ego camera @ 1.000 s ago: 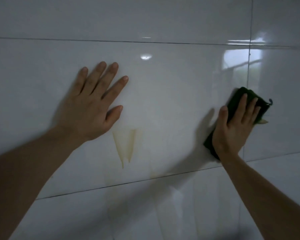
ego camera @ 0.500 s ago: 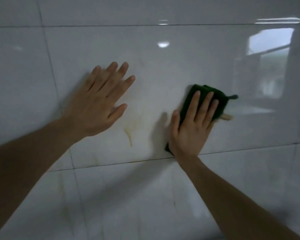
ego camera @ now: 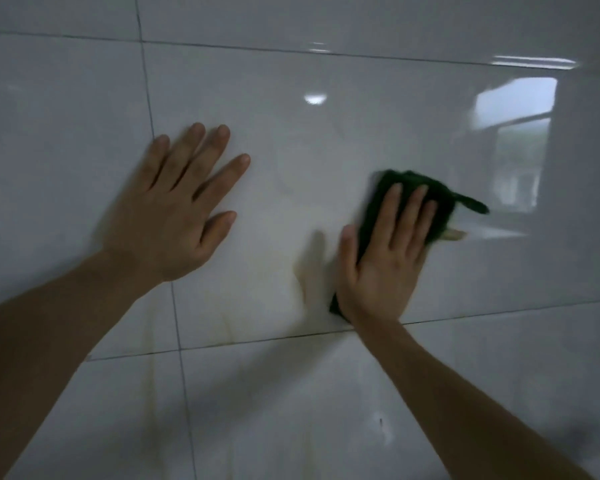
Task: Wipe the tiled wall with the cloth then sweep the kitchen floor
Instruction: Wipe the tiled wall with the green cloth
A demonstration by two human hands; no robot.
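Wiping phase: the right hand presses a folded green cloth flat against the tiled wall, fingers straight so pressure spreads across the fabric. The left hand, fingers spread and holding nothing, braces on the wall beside it, probably for balance. Faint yellowish streaks remain below.

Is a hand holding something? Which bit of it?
The right hand presses a dark green cloth flat against the tiled wall, its straight fingers across the cloth's middle, not gripping it. The left hand lies bare on the wall.
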